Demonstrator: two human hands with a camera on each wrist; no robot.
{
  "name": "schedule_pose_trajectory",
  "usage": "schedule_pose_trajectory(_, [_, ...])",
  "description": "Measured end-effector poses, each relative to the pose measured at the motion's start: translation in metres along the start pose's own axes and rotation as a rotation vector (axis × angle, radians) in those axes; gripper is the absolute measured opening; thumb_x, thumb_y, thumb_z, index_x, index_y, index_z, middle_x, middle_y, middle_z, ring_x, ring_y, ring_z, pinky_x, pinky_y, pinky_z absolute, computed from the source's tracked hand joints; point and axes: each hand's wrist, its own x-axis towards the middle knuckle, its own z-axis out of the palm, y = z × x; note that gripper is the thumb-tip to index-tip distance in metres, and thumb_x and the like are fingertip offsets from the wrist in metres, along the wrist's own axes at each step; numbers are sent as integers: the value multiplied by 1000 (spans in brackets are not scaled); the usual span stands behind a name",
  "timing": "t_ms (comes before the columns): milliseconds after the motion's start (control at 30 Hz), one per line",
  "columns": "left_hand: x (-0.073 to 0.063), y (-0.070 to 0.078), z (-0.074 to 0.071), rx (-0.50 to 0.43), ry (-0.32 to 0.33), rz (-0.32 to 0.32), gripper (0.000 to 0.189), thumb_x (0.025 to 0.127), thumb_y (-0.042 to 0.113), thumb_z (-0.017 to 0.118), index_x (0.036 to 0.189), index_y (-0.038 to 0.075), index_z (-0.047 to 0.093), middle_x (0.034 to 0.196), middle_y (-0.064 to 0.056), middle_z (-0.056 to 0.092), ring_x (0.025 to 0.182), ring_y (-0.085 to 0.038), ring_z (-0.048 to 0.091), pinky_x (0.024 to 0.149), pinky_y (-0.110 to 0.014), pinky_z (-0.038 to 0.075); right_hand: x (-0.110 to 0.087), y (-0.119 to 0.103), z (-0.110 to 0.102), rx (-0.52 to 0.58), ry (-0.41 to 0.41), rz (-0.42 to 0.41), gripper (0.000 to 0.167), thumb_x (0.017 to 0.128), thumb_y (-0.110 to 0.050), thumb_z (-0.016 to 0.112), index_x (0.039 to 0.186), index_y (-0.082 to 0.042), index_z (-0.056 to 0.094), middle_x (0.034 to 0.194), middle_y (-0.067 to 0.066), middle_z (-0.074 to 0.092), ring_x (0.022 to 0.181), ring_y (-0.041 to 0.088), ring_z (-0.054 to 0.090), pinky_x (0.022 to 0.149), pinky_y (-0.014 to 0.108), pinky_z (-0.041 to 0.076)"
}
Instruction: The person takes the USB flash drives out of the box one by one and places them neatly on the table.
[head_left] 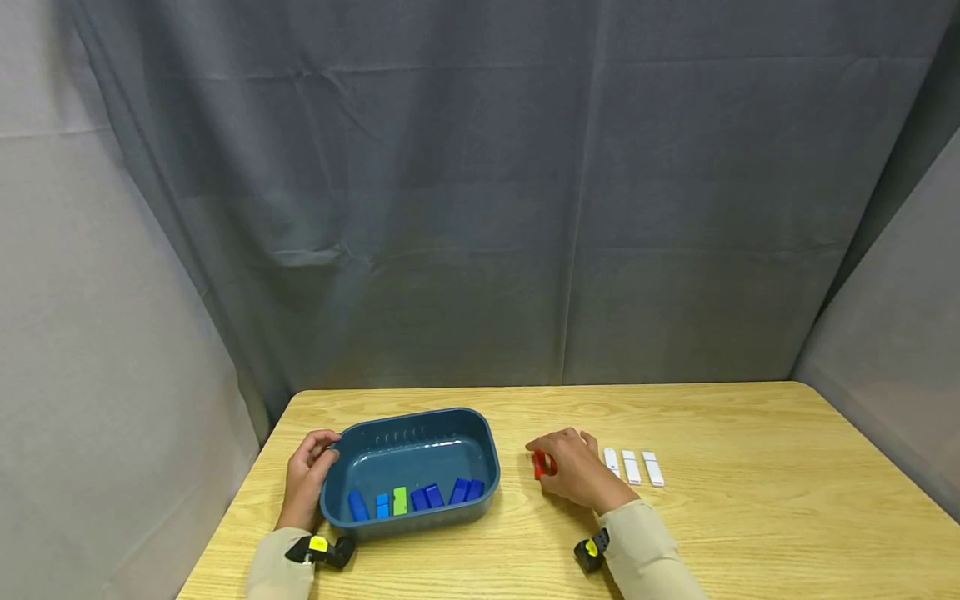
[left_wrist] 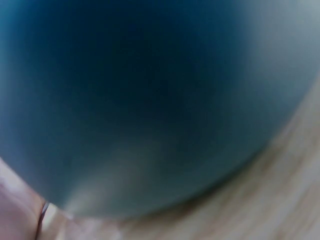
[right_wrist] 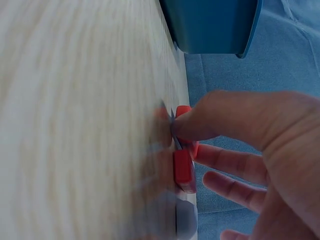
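Note:
My left hand grips the rim of a dark teal plastic basin at its left end, thumb and fingertips at the edge. The basin's wall fills most of the left wrist view, blurred. To the right of the basin, my right hand pinches a red USB stick low at the tabletop, the thumb over its near side. Another red USB stick lies just beside it. Several white USB sticks lie in a row right of this hand, one partly hidden by it.
Inside the basin, along its near side, lie several blue sticks, a light blue one and a green one. The wooden table extends to the right. A grey curtain hangs behind the table.

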Motion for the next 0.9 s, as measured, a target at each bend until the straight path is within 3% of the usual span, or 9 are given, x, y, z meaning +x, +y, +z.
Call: schedule_pose_trajectory(900, [-1, 2, 1, -16, -3, -14, 26, 91, -3, 53, 116, -4, 57, 119, -20, 60, 101, -8, 56, 86, -16, 42, 0, -3, 0, -4, -21, 43, 46, 72, -8, 78, 116, -13, 68, 119, 2, 66, 110, 28, 53, 97, 68, 21])
